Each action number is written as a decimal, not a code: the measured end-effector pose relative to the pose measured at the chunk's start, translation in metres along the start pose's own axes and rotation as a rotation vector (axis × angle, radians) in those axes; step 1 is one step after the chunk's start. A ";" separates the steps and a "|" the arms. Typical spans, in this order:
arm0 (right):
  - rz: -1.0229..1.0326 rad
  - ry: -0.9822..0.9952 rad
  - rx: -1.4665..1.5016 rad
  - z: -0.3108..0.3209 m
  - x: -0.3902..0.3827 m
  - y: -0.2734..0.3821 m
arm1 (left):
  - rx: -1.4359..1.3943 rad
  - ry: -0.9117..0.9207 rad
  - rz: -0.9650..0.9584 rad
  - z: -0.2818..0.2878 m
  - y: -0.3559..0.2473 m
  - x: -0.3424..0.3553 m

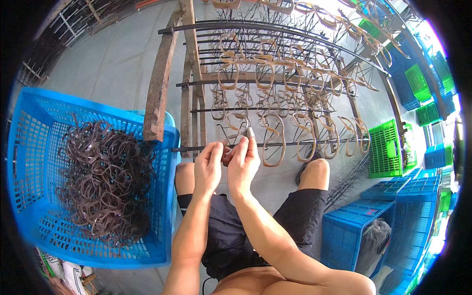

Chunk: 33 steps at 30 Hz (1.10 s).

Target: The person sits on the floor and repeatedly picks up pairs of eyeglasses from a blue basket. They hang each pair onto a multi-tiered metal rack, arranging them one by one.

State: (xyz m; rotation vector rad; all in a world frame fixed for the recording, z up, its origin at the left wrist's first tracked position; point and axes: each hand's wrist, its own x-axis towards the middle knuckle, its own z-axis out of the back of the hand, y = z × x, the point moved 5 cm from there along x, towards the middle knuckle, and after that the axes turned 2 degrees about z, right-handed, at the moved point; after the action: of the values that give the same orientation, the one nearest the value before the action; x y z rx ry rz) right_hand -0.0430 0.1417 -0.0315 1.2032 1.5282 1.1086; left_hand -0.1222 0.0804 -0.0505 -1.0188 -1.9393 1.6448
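Note:
My left hand [208, 166] and my right hand [243, 161] meet at the left part of the rack's lowest front rod [290, 144]. Fingers of both are pinched closed around the lower part of a tan eyeglass frame [239, 116], whose upper rim shows above them. Where exactly each fingertip grips is hidden. A grey cover [250, 132] sits on one right fingertip. Right of my hands, another tan eyeglass frame [274, 140] hangs upright on the same rod, with more in a row beyond it.
At left, a blue plastic basket [93, 259] holds a heap of dark brown eyeglass frames [105, 182]. The wooden rack post [160, 88] rises beside it, carrying several rods of frames. At right stand a green crate [386, 150] and blue crates [344, 236].

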 end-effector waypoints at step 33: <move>0.116 0.284 -0.465 0.068 -0.035 -0.046 | 0.891 -0.607 -0.046 0.176 -0.018 -0.015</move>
State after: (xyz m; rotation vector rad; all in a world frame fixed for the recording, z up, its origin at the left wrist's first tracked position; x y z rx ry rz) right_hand 0.0185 0.1098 -0.0879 0.8470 1.3083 1.6609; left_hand -0.2414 -0.0489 -0.0712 -0.1228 -1.1894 2.6023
